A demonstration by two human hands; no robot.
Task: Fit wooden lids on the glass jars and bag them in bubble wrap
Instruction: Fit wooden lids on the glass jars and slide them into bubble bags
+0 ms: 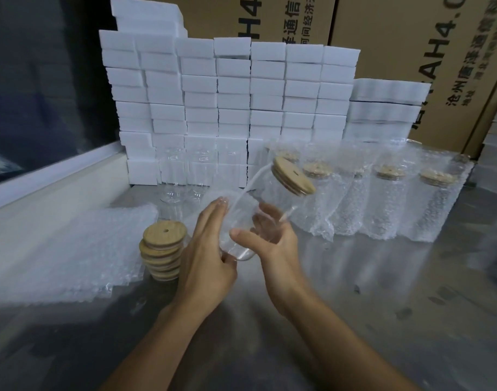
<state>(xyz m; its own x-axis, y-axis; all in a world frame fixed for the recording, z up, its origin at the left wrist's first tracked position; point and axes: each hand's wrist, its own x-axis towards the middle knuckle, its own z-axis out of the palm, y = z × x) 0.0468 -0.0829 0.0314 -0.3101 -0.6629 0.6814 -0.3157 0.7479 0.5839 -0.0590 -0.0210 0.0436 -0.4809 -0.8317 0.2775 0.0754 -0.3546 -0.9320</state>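
A clear glass jar [260, 206] with a wooden lid [293, 175] on its mouth is tilted above the table, lid up and to the right. My right hand [270, 238] grips the jar's lower body with thumb and curled fingers. My left hand [205, 249] lies flat against the jar's base with straight fingers. A stack of wooden lids [163, 250] stands just left of my left hand. Flat bubble-wrap bags [69, 249] lie further left. Several lidded jars in bubble wrap [388, 198] stand in a row at the right. Bare jars [174, 179] stand behind.
A wall of stacked white foam blocks [230, 91] fills the back of the metal table [354, 320]. Large cardboard boxes [428, 46] stand behind them. A white ledge [52, 176] runs along the left side.
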